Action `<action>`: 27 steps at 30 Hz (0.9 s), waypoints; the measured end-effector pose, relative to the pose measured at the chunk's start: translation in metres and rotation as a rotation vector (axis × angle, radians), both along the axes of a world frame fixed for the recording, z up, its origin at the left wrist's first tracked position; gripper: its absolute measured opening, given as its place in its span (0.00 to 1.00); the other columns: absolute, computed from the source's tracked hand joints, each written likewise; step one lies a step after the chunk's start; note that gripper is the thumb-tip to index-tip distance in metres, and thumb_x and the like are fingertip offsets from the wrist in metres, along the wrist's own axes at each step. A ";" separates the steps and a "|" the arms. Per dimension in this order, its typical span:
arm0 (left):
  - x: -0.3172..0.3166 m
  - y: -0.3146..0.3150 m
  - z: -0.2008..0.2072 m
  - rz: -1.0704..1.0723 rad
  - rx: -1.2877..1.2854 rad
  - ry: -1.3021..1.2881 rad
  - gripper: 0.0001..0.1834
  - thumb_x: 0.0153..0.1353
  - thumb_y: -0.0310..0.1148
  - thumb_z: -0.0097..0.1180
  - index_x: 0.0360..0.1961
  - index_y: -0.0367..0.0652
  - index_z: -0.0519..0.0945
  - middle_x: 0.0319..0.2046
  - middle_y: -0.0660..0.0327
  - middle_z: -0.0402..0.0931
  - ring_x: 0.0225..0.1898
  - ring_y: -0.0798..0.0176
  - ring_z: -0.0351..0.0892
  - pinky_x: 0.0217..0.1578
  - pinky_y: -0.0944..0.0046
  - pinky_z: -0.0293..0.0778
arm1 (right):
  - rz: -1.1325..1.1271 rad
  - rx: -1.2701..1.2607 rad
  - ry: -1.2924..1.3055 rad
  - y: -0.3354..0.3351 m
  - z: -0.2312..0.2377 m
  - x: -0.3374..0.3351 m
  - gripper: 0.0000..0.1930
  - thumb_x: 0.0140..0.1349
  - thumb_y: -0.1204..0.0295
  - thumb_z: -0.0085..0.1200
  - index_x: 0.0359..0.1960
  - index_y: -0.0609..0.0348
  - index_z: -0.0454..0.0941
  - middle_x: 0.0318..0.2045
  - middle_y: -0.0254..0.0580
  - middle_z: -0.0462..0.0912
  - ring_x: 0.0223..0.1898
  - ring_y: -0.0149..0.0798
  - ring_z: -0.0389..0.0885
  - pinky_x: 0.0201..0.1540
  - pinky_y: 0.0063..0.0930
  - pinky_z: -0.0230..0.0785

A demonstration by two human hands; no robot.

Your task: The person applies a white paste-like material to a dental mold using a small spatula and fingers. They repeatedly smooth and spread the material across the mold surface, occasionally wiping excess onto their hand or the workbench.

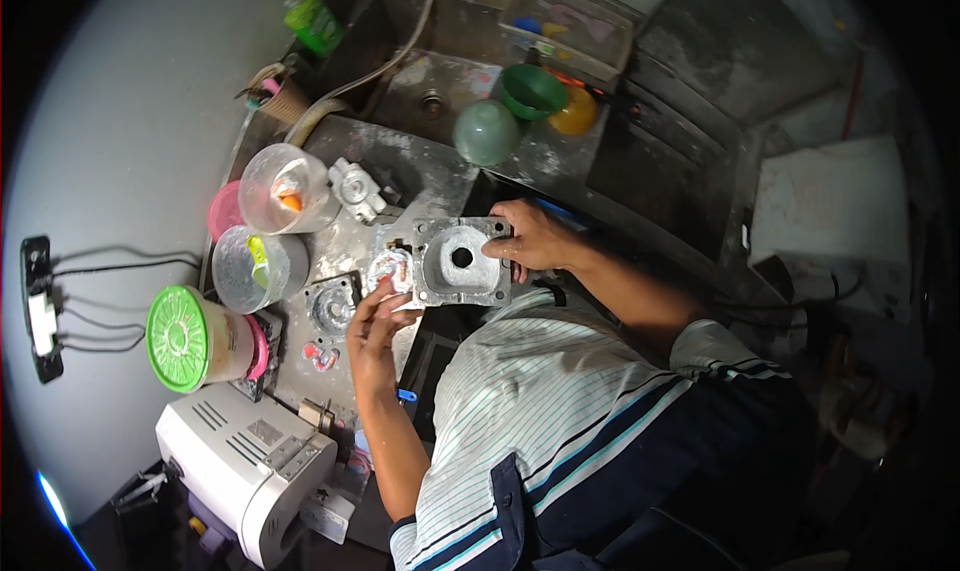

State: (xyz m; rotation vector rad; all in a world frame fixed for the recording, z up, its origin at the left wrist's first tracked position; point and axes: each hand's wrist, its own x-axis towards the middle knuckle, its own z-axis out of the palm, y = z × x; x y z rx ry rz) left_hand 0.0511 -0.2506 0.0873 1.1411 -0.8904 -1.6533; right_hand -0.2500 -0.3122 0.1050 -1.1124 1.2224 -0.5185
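Observation:
My right hand (530, 236) grips a square grey metal mould block (462, 262) by its right side, thumb over the rim. The block has a round whitish cavity with a dark hole in its middle, and holes at its corners. Beside the block's left edge is my left hand (375, 326), fingers apart and slightly bent; whether the fingertips touch the block I cannot tell. Behind those fingertips lies a round whitish piece with reddish marks (388, 268). Another square metal mould part (332, 306) rests on the counter to the left, with small red-and-white pieces (321, 357) near it.
Left, along the wall, stand two clear tubs (289, 189) (258, 270), a green-lidded bucket (180, 339) and a white machine (245, 476). A metal part (358, 189) lies behind the moulds. Farther back are a translucent bowl (486, 133), a green bowl (532, 93) and a sink (440, 76).

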 end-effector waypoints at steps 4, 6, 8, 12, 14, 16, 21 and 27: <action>0.003 0.015 -0.010 0.145 0.046 0.081 0.21 0.70 0.33 0.53 0.59 0.32 0.72 0.49 0.49 0.82 0.42 0.54 0.86 0.44 0.59 0.81 | -0.293 0.039 -0.012 0.034 0.010 -0.055 0.31 0.57 0.72 0.65 0.58 0.80 0.66 0.23 0.50 0.81 0.16 0.36 0.81 0.15 0.29 0.76; -0.005 0.021 -0.015 0.196 0.035 0.101 0.19 0.70 0.32 0.53 0.58 0.32 0.72 0.49 0.49 0.80 0.43 0.54 0.85 0.43 0.60 0.81 | -0.532 0.094 -0.027 0.054 0.002 -0.108 0.43 0.54 0.70 0.68 0.65 0.83 0.56 0.30 0.58 0.83 0.16 0.36 0.80 0.14 0.29 0.74; -0.014 0.030 -0.020 0.232 0.025 0.138 0.19 0.70 0.32 0.53 0.57 0.32 0.72 0.49 0.49 0.80 0.43 0.54 0.85 0.43 0.60 0.81 | -0.738 0.087 0.034 0.068 0.018 -0.154 0.39 0.54 0.70 0.67 0.62 0.81 0.62 0.31 0.56 0.83 0.15 0.37 0.80 0.14 0.29 0.75; -0.044 0.048 -0.018 0.333 -0.003 0.142 0.18 0.71 0.33 0.51 0.57 0.32 0.71 0.50 0.49 0.78 0.44 0.54 0.83 0.43 0.59 0.80 | -1.113 0.159 0.099 0.072 -0.032 -0.267 0.15 0.56 0.67 0.63 0.37 0.69 0.80 0.22 0.46 0.81 0.15 0.33 0.78 0.16 0.26 0.76; -0.052 0.060 -0.016 0.377 -0.039 0.156 0.18 0.71 0.34 0.51 0.56 0.33 0.72 0.49 0.49 0.79 0.44 0.53 0.83 0.42 0.59 0.80 | -1.244 0.171 0.112 0.052 -0.078 -0.311 0.14 0.60 0.66 0.61 0.36 0.66 0.79 0.21 0.43 0.81 0.16 0.34 0.79 0.18 0.27 0.76; -0.057 0.071 -0.021 0.421 -0.027 0.061 0.18 0.71 0.34 0.52 0.56 0.33 0.73 0.48 0.50 0.80 0.43 0.54 0.84 0.41 0.61 0.80 | -1.277 0.158 0.078 0.028 -0.143 -0.351 0.15 0.61 0.64 0.60 0.38 0.66 0.77 0.21 0.42 0.81 0.17 0.35 0.79 0.17 0.27 0.74; -0.084 0.114 -0.058 0.523 0.101 -0.522 0.14 0.70 0.34 0.57 0.51 0.37 0.79 0.43 0.58 0.82 0.38 0.68 0.82 0.39 0.71 0.74 | -1.562 0.349 0.134 -0.051 -0.277 -0.431 0.15 0.66 0.66 0.53 0.48 0.65 0.72 0.22 0.43 0.81 0.19 0.38 0.81 0.21 0.30 0.78; -0.063 0.307 -0.173 0.209 0.819 -0.802 0.15 0.67 0.34 0.59 0.50 0.36 0.79 0.35 0.59 0.80 0.36 0.68 0.77 0.37 0.66 0.72 | -1.642 0.291 -0.402 -0.065 -0.382 -0.513 0.13 0.67 0.67 0.51 0.49 0.59 0.72 0.45 0.58 0.78 0.44 0.50 0.83 0.40 0.38 0.83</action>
